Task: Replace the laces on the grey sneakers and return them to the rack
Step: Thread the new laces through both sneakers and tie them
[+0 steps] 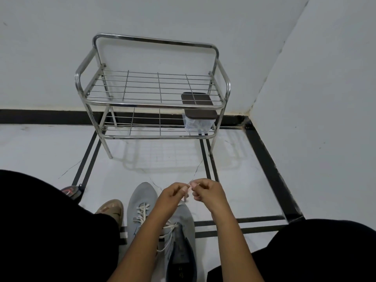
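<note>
- The person sits low on the floor, knees apart, and the two grey sneakers lie between the legs, so both hands can work just above them without reaching.
- The left sneaker (142,202) already carries a white lace (142,210) crossed over its front. I judge this one to be further along.
- The right sneaker (181,237) lies just beside it, touching or almost touching. Its lace looks loose and only partly threaded; the forearms hide much of it.
- Both sneakers point their toes away from the person, toward the rack (152,86). Their long axes run nearly parallel, from the person to the wall.
- The left hand (173,195) and the right hand (207,192) meet above the toe of the right sneaker. The fingers of both are curled narrow and pinch the pale lace end (188,189) between the tips.
- I think they hold the end up close to prepare the tip for an eyelet, but the detail is too small to be sure.
- The rack stands against the wall, well apart from the shoes. On its lower shelf, at the right, sits a clear box with a dark lid (200,112); the top shelf seems free for the sneakers later.
</note>
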